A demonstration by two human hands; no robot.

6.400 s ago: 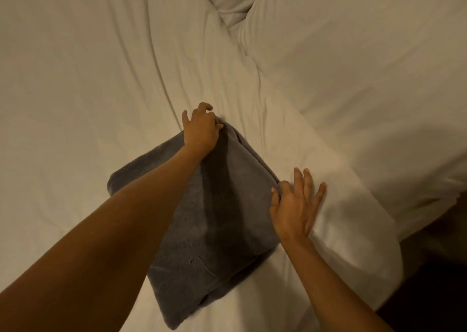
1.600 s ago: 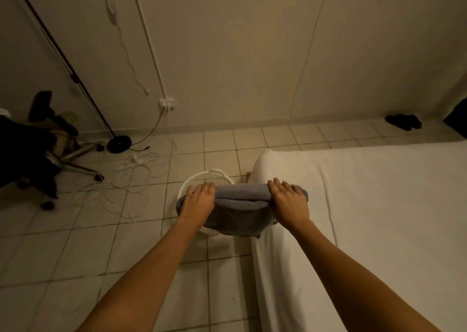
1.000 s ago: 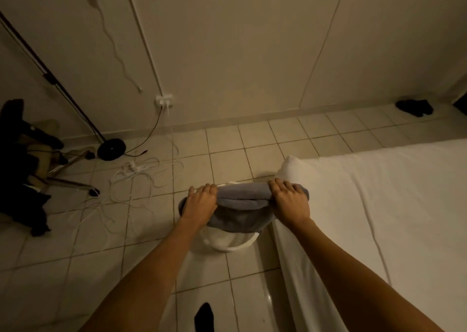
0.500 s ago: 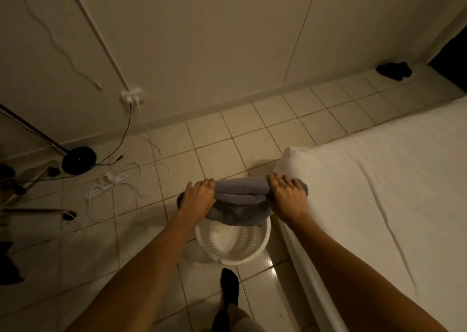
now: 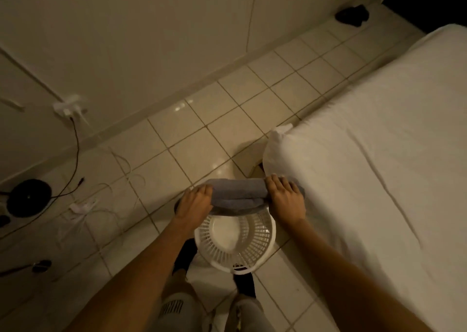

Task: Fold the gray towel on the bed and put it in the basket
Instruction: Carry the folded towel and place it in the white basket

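Head view looks down on a folded gray terry towel (image 5: 238, 192) held level in the air above the far rim of a round white plastic lattice basket (image 5: 262, 245) on the tiled floor (image 5: 177, 142). The left hand (image 5: 193, 201) grips its left end with curled fingers; the right hand (image 5: 285, 200) grips the right end likewise. A white-sheeted bed (image 5: 379, 154) lies just beside the basket, to the right.

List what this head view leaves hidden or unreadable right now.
- Far rim of the white plastic lattice basket: covered by the folded gray towel.
- Towel ends: wrapped by the left hand and right hand.
- Dark heap by the wall: too small and dim to identify.
- White-sheeted bed: cut off at the right edge.
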